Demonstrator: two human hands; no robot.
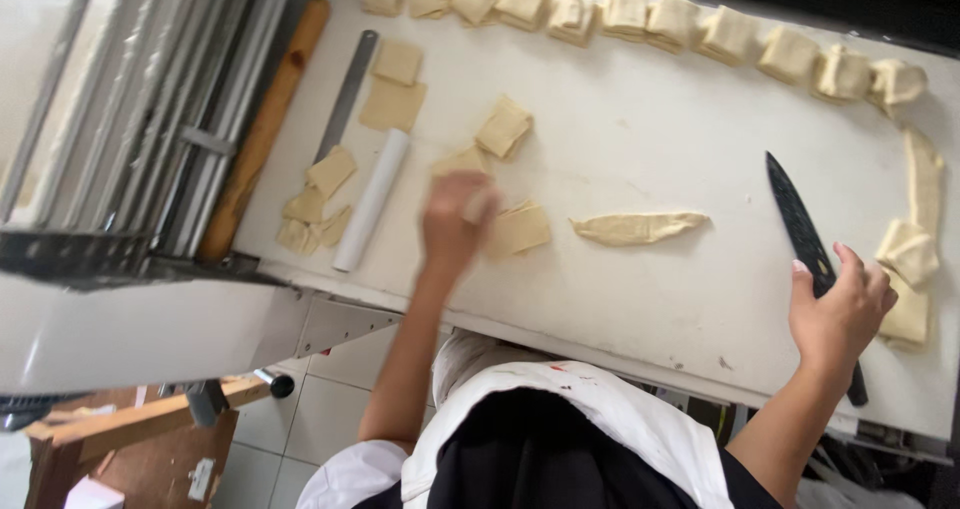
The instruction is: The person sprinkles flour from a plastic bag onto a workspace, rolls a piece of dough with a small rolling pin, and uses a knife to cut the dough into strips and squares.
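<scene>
The left hand [455,221] — blurred, seemingly closed on a folded dough square [478,207] at the desk's [640,139] nine o'clock — is gathering pieces, while the right hand [838,311] grips the black knife [800,231] at three o'clock.

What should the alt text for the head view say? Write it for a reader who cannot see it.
Seen from above, a person's left hand reaches onto flat square pieces of pale dough on a white worktable, while the right hand holds a long black knife. Folded dough parcels line the far edge; a wooden rolling pin lies at left.
</scene>
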